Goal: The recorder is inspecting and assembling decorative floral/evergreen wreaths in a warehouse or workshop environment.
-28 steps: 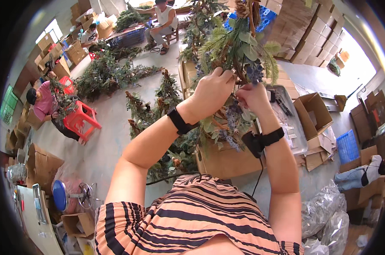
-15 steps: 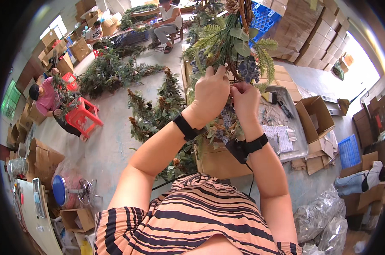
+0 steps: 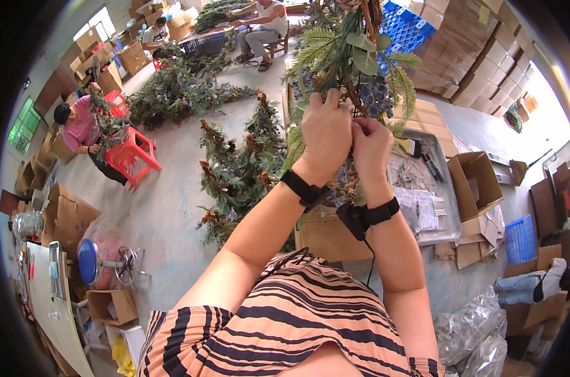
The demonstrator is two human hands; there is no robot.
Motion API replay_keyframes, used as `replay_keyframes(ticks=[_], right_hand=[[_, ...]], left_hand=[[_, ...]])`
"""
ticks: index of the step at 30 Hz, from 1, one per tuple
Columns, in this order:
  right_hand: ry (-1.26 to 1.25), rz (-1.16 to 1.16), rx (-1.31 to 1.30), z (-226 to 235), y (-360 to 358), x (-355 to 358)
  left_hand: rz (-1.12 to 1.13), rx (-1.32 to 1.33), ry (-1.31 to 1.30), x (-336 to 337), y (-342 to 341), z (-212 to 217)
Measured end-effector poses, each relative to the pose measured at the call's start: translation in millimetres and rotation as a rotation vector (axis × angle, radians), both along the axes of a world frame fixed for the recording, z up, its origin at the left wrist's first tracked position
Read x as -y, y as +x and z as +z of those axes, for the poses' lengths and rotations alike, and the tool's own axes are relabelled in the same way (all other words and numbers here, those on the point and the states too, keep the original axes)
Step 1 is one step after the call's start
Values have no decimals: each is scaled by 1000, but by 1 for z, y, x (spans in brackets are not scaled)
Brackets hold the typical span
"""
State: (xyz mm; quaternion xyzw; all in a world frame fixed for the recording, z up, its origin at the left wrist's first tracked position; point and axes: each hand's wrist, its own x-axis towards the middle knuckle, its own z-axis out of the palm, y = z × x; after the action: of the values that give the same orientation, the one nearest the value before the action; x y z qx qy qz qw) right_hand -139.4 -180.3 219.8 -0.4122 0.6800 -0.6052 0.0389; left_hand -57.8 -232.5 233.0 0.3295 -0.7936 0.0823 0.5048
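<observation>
A wreath of brown twisted twigs (image 3: 373, 17) with green sprigs (image 3: 319, 53), rounded leaves and blue berries (image 3: 378, 100) stands upright in front of me. My left hand (image 3: 326, 129) is closed at the wreath's left side, fingers bent in among the stems. Close beside it, my right hand (image 3: 372, 147) pinches thumb and forefinger together just below the berries. Whatever lies between those fingertips is too small to make out. The lower part of the wreath is partly hidden behind my hands and wrists.
To the right, a metal tray (image 3: 449, 213) holds papers, a yellow-handled brush (image 3: 408, 146) and dark tools, beside an open cardboard box (image 3: 475, 185). More greenery (image 3: 247, 157) stands on the floor at left. A person in pink (image 3: 80, 125) works near red stools (image 3: 132, 157); others sit farther back.
The whole view has shifted, so the surroundings appear farther right. My left hand has drawn slightly nearer the right one; the right hand still pinches at the same part of the wreath.
</observation>
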Motion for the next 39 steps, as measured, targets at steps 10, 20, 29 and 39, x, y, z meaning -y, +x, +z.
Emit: replay_keyframes(ticks=[10,20,29,39], right_hand=[[16,18,-123,5,-9,-4],[55,38,-112,5,-6,-11],[-67,34,-100,-19,-7,-4],[-279,57,-306,-25,-3,-4]], left_hand=[[24,-40,50,-9,-6,3],[55,227,27,-22,5,13],[71,115,75,-27,-5,7],[101,315,124,-33,-4,16]])
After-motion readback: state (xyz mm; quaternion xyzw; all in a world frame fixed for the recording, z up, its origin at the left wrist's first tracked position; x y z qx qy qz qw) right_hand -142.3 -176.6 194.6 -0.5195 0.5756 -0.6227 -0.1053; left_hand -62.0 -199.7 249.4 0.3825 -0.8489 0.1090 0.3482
